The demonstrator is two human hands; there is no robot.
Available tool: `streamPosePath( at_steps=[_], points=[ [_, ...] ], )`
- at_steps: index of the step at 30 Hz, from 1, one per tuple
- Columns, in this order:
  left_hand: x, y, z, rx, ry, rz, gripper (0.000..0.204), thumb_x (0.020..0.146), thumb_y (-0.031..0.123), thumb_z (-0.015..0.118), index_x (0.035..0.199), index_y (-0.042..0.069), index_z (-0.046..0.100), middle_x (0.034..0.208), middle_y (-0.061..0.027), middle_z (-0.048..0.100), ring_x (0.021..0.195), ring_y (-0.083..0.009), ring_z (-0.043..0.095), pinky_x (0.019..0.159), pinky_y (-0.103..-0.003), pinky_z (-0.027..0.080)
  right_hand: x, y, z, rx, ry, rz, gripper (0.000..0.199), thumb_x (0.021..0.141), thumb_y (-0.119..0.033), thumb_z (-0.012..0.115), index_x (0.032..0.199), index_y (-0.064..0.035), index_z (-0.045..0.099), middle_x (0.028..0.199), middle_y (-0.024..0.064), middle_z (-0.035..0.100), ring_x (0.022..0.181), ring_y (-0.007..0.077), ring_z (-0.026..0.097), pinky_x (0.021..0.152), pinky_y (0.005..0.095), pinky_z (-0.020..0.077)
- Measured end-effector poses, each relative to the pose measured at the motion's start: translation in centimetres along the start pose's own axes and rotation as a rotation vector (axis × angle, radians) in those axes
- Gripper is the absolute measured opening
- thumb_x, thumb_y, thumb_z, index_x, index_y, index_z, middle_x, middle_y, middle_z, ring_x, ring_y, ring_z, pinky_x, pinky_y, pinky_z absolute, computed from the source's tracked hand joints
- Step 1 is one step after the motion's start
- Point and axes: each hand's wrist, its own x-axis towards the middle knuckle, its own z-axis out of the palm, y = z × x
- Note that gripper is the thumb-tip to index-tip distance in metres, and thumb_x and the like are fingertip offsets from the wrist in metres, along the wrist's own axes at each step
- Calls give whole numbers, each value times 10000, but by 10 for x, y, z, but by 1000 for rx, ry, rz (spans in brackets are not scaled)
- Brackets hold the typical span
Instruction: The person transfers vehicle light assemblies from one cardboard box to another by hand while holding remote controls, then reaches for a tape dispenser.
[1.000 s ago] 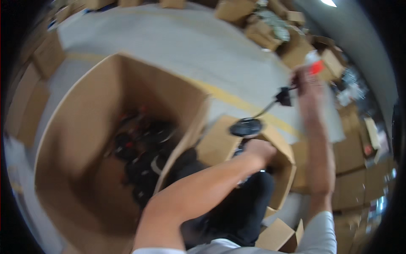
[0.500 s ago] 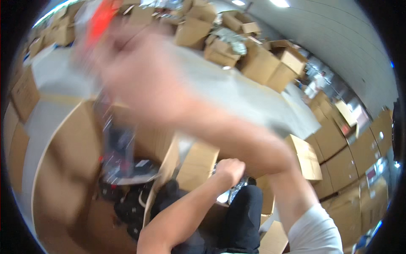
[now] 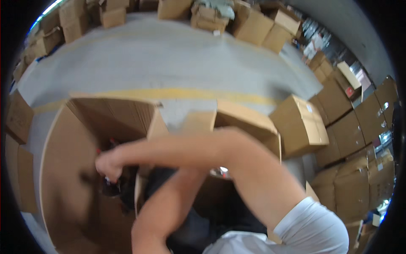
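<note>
Forearm crossed over the left arm, guessing because the big open carton sits on that side: right hand is down in it by some dark items, can't tell if it's gripping anything. Left hand is hidden, grip unknown.

The black goods lay in a heap at the bottom of the big box, toward its right wall; the piece just below my right hand looked rounded, with a pale glint on top; small bits of red showed just beyond my knuckles; my hand and forearm hid much of the heap, so I could not tell each shape, nor whether my fingers held a piece.
</note>
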Motion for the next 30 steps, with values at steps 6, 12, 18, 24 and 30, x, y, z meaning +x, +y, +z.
streamPosePath(
  at_steps=[6,12,18,24,30],
  points=[
    [16,-4,-85,201,-430,-282,285,1040,244,788,1251,53,790,1295,-229,780,1262,-368,724,1081,-501,569,-252,4,-106,628,724,132,370,972,-327,778,1215,-58,855,1103,111,853,1017,232,780,941,407,610],
    [47,-3,-58,299,-546,-282,241,956,253,849,980,14,832,957,-246,794,1004,-469,761,933,-570,601,-513,82,62,1016,1121,828,332,1103,-290,742,1213,18,798,1084,103,817,1046,165,774,1001,353,619],
    [76,39,-31,292,-490,-350,216,960,196,844,983,-14,800,895,-272,757,903,-510,723,832,-580,567,-568,120,377,503,756,1145,386,941,-170,760,1283,7,779,1299,212,788,1185,419,761,1044,511,606],
    [81,44,-10,326,-535,-419,226,984,182,833,979,-34,771,860,-284,732,875,-516,701,796,-568,553,-483,141,450,209,527,1107,507,986,-67,671,1490,-35,620,1459,199,694,1266,408,743,1016,498,628],
    [74,39,5,330,-553,-407,227,989,183,834,999,-37,782,858,-284,734,868,-513,705,797,-557,561,-507,134,453,33,531,997,122,1011,-194,704,1082,-101,735,1078,137,670,1034,368,754,898,503,617]
  ],
)
